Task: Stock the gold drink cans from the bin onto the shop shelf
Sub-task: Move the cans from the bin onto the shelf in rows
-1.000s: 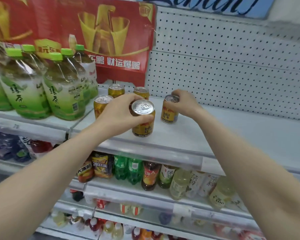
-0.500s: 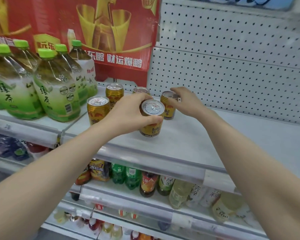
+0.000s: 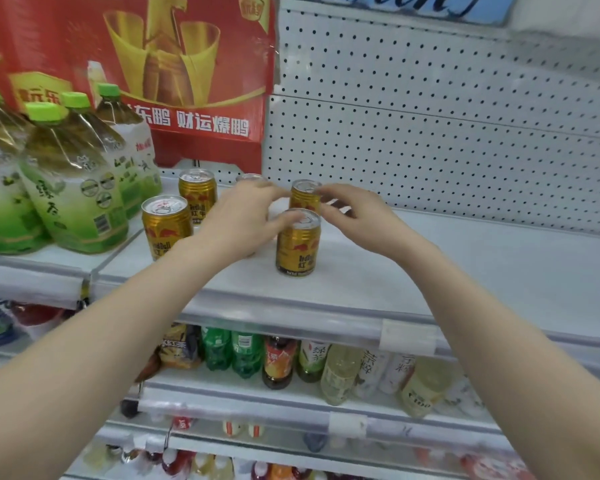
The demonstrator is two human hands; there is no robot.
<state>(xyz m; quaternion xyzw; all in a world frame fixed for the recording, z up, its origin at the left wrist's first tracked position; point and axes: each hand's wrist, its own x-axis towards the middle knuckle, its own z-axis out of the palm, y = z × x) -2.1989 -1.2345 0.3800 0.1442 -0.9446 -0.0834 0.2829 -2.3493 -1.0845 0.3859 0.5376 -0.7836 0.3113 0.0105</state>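
Several gold drink cans stand upright on the white shelf (image 3: 447, 271). The front can (image 3: 298, 247) stands alone near the shelf's front edge, and another can (image 3: 305, 199) is right behind it. My left hand (image 3: 243, 220) is just left of these two, fingers spread, thumb at the front can's rim. My right hand (image 3: 354, 216) hovers to their right, fingers apart, its fingertips at the back can's top. Two more cans (image 3: 167, 226) (image 3: 197, 194) stand further left; a third (image 3: 250, 177) is mostly hidden behind my left hand. The bin is out of view.
Large green-capped tea bottles (image 3: 73, 188) crowd the neighbouring shelf at left. A red and gold carton (image 3: 187, 81) stands behind the cans. White pegboard (image 3: 430, 133) backs the shelf, whose right part is bare. Lower shelves hold rows of bottled drinks (image 3: 278, 362).
My left hand set its can down on the shelf and let go. My right hand released the back can and its fingers opened. The view shifted closer and slightly left.
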